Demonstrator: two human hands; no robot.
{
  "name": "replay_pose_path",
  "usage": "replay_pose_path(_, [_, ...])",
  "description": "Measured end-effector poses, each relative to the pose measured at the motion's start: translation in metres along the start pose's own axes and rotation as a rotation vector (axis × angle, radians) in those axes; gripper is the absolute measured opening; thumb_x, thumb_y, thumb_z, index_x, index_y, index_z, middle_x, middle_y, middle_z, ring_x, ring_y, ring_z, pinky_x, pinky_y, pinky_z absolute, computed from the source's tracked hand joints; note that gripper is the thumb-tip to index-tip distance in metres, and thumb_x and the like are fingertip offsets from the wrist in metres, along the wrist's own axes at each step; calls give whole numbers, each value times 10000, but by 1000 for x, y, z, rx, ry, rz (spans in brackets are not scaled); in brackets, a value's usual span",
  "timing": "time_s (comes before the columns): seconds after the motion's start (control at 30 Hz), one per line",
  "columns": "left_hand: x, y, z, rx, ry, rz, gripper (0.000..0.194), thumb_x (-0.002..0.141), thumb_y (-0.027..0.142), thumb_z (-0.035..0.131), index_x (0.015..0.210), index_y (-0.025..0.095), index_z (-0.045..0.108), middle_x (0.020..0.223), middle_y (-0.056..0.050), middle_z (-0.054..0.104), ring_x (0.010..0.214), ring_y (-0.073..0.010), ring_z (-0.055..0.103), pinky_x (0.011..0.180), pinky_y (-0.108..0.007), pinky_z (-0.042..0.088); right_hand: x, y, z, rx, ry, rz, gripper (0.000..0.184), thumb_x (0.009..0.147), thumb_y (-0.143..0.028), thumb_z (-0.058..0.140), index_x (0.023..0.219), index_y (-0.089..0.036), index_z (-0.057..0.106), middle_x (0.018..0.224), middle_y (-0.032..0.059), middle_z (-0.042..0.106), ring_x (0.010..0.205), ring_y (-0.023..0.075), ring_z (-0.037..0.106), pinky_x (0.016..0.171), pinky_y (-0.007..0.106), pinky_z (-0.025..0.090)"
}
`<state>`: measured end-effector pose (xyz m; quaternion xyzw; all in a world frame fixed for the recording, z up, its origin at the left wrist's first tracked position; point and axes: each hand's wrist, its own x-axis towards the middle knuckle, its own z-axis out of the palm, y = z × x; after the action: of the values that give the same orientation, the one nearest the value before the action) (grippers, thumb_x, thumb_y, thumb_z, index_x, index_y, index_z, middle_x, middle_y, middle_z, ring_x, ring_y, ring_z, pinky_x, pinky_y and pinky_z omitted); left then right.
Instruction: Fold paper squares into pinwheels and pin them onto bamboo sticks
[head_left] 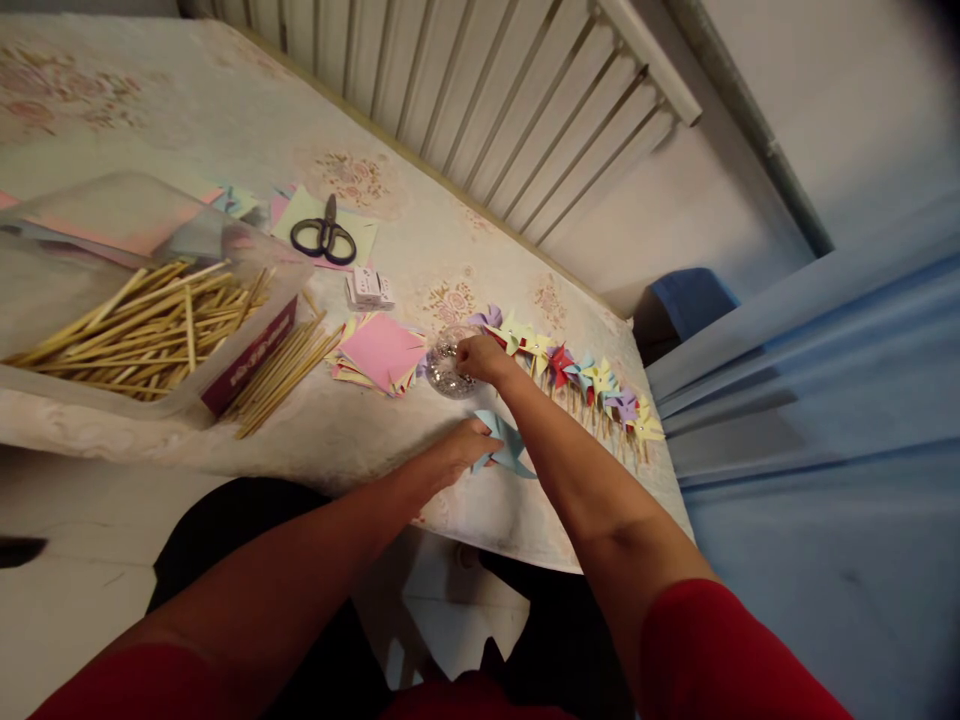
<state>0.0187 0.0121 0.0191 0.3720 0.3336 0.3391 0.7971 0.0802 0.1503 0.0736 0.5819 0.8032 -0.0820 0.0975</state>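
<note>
My left hand (461,450) is closed on a light blue folded paper pinwheel (508,448) near the table's front edge. My right hand (480,358) reaches into a small clear round container (448,367) of shiny bits, fingers pinched together; what they hold is too small to see. Just left of the container lies a stack of coloured paper squares (379,352) with a pink one on top. To the right, a row of finished pinwheels on sticks (581,378) runs along the table.
A clear plastic tub (142,300) of wooden sticks stands at left, with loose sticks (281,375) beside it. Black scissors (324,235) rest on paper farther back, near a small white packet (369,289). A slatted rail (525,110) borders the table's far side.
</note>
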Motion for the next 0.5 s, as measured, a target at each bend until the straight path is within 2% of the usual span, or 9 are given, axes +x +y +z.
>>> replay_pose_path(0.17, [1, 1, 0, -18, 16, -69, 114, 681, 79, 609, 612, 167, 589, 605, 3, 607, 545, -108, 532, 573, -244, 399, -13, -1, -7, 200, 160, 105, 180, 637, -20, 573, 669, -148, 694, 683, 20, 688, 640, 138, 569, 627, 229, 391])
replay_pose_path(0.3, [0, 2, -2, 19, 12, -58, 96, 672, 95, 628, 613, 163, 598, 592, 4, 595, 508, -98, 503, 540, -239, 363, -29, 0, -10, 416, 269, 84, 133, 611, -39, 557, 597, -165, 595, 647, -18, 653, 636, 116, 559, 639, 214, 404])
replay_pose_path(0.4, [0, 3, -4, 54, 21, -34, 109, 670, 96, 611, 590, 163, 583, 533, 20, 542, 470, -88, 450, 498, -237, 297, -46, 7, -14, 609, 324, 100, 94, 605, -80, 557, 597, -173, 564, 621, -29, 634, 606, 113, 563, 629, 223, 424])
replay_pose_path(0.5, [2, 3, -6, 37, 36, -12, 69, 654, 106, 618, 621, 160, 593, 547, 20, 553, 479, -89, 458, 498, -232, 302, -72, 21, -19, 818, 399, 149, 32, 630, -151, 560, 626, -183, 559, 580, -28, 614, 548, 120, 568, 582, 235, 440])
